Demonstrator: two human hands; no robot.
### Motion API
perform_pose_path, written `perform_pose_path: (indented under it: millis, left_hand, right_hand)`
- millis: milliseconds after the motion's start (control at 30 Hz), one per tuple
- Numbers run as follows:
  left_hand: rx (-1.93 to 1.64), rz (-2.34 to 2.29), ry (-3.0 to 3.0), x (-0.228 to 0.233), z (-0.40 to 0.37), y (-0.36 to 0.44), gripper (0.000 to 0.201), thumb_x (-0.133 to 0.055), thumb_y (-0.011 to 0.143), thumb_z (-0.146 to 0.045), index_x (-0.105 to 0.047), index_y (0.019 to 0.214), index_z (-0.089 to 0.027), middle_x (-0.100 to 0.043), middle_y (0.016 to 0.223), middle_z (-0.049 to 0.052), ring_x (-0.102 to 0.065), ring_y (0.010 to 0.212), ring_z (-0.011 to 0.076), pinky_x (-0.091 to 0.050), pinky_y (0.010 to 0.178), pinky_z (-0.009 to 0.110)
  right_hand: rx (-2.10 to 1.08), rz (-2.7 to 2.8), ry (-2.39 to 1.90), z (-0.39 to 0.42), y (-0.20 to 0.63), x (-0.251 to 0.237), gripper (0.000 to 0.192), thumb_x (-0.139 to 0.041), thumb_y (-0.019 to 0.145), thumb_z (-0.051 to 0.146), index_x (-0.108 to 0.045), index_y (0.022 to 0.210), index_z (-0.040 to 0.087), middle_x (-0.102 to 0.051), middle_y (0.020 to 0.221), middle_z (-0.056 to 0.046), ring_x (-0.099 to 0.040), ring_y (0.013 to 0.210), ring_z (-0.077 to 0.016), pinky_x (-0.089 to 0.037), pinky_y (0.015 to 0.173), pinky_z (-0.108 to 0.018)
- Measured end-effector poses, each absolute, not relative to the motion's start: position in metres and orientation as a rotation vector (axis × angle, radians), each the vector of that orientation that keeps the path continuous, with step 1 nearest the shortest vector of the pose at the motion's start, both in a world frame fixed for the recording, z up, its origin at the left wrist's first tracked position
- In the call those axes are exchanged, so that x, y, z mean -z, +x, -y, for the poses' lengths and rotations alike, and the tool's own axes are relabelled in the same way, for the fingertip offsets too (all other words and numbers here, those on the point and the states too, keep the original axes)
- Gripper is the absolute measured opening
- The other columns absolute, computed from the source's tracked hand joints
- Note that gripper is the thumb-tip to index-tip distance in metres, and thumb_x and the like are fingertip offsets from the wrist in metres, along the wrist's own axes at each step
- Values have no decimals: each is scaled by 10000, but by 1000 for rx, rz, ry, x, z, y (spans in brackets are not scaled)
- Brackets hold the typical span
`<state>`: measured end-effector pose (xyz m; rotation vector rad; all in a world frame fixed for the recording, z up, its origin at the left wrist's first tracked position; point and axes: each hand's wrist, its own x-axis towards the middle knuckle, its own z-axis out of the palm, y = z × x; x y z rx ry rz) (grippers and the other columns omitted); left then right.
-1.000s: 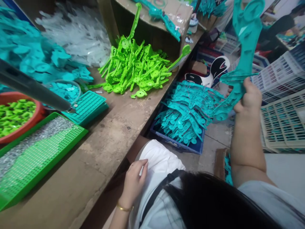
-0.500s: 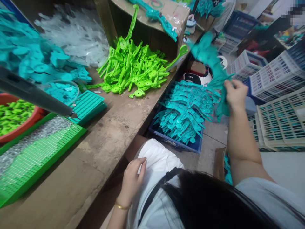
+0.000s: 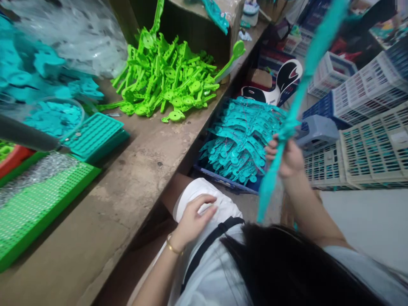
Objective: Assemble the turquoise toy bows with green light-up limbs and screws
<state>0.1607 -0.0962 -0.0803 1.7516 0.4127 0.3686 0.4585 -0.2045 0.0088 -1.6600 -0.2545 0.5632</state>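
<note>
Right hand [image 3: 285, 157] closed around a long teal plastic part [image 3: 288, 123], held up above the blue crate [image 3: 232, 185] of like teal parts [image 3: 244, 142]; the part is motion-blurred, its outline indistinct, its top cut off by the frame edge. Left hand [image 3: 194, 219] rests loosely open on the white lap cloth [image 3: 191, 199], holding nothing. Beside it, the wooden bench [image 3: 134, 178] bears a green parts heap [image 3: 165, 83]. Dark hair [image 3: 287, 263] hides the right forearm.

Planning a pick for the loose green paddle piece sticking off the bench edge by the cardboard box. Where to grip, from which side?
Grip the thin straight stem of the green paddle piece, likely from the aisle side. Its round head overhangs the bench edge clear of the green pile; its other end is buried there beside the cardboard box.
</note>
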Motion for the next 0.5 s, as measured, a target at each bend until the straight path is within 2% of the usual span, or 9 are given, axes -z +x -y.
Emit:
perform_pose_path:
  millis: [67,133,233,333,433,500]
  left_hand:
    - [-332,-328,1603,70,101,178,490,-634,829,-450,-554,1236,-189,-657,1189,120,-642,1069,235,-534,922,364]
    - [-400,-440,1495,62,102,183,606,-671,795,-465,-464,1303,-206,-616,1253,126,-629,1098,244,-533,925,369]
    - [-530,-740,1401,54,98,161,430,-666,810,-425,-516,1158,-222,-652,1152,80,-656,1025,224,-556,867,348]
    - [-485,-844,1344,49,94,113,337,-656,818,-417,-564,1077,-223,-693,1019,53,-689,931,229,-584,791,348]
    - [-458,-922,1207,42,98,61,363,-645,811,-451,-569,1099,-244,-725,952,53,-712,773,249,-609,645,381]
    - [-537,-1008,1215,33,109,31,371,-643,791,-494,-610,1063,-245,-740,904,60,-710,705,266,-611,596,408]
  right_hand:
    - [-707,265,-1586,176,402,20,420,-423,879,589,-608,761,231,-610,663,-55,-543,543,-165,-453,519,-335]
    - [-910,276,-1398,151,350,42,436,-490,807,667,-600,869,250,-646,729,-47,-587,618,-196,-487,557,-349]
    - [-1023,579,-1268,127,304,52,448,-530,787,676,-602,1016,298,-657,831,-21,-608,721,-199,-495,620,-335]
    - [-979,844,-1317,118,308,49,402,-491,836,633,-632,991,290,-633,836,-22,-597,760,-186,-486,671,-325]
    - [-875,848,-1534,113,334,54,342,-532,832,573,-629,909,255,-559,638,17,-522,577,-144,-431,557,-288]
    - [-983,887,-1621,108,345,59,325,-556,822,543,-622,890,232,-495,523,52,-443,463,-119,-365,472,-269]
